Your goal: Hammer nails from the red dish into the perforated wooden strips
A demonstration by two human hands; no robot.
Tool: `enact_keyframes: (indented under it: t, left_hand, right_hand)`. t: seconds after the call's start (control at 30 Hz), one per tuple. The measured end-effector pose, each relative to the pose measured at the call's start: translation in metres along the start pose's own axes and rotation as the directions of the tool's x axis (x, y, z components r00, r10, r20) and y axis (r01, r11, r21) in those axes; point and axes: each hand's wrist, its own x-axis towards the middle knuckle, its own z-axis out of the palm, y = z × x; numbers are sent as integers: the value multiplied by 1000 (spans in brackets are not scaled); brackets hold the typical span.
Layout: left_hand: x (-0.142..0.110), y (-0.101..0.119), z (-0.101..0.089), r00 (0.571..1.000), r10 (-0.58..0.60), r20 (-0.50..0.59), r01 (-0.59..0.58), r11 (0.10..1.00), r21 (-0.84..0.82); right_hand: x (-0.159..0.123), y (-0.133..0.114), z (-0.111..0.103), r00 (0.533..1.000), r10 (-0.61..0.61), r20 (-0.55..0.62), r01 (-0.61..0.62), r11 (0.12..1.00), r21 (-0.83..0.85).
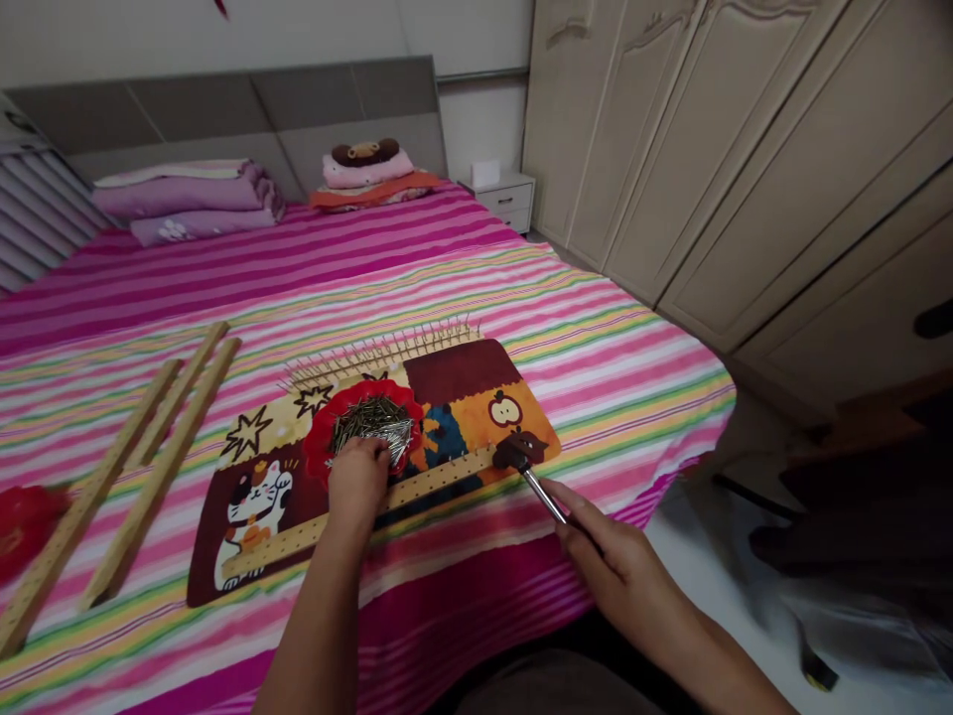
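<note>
My left hand (359,482) reaches into a scalloped red bowl (317,459) of loose nails (374,415). Its fingers are pinched together at the near side of the heap; whatever is between them is hidden. My right hand (607,546) grips a hammer (545,494) with a dark head and a shiny shaft. The hammer's head rests at or just above the right end of a wooden strip (436,483) dotted with small holes, where a few small nails seem to stand. Under the bowl and strip lies a patterned mat (476,372) with a cat drawing.
Behind the bowl, a second wooden strip (387,351) bristles with upright nails. Several loose wooden strips (168,467) lie at left, beside another red dish (26,526). Everything lies on a striped bedspread (617,367). Folded bedding (190,204) sits at the headboard; wardrobes (715,149) line the right.
</note>
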Motion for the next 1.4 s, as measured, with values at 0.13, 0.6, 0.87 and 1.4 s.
enact_keyframes:
  t: [0.13,0.6,0.87,1.4]
  left_hand:
    - [0,0,-1,1000,19,-3,-19,1000,-24]
    - [-26,-4,-32,977,-210,-27,188,917,-352]
    - [-44,-17,-50,932,-156,328,187,980,-63]
    - [-52,0,-24,988,-130,84,144,971,-191]
  right_hand:
    - [1,-1,0,1000,-2,2,2,1000,-10]
    - [2,-5,0,1000,14,25,-15,999,49]
    - [1,-6,0,999,8,43,-11,997,71]
    - [0,-10,2,999,-24,42,22,998,52]
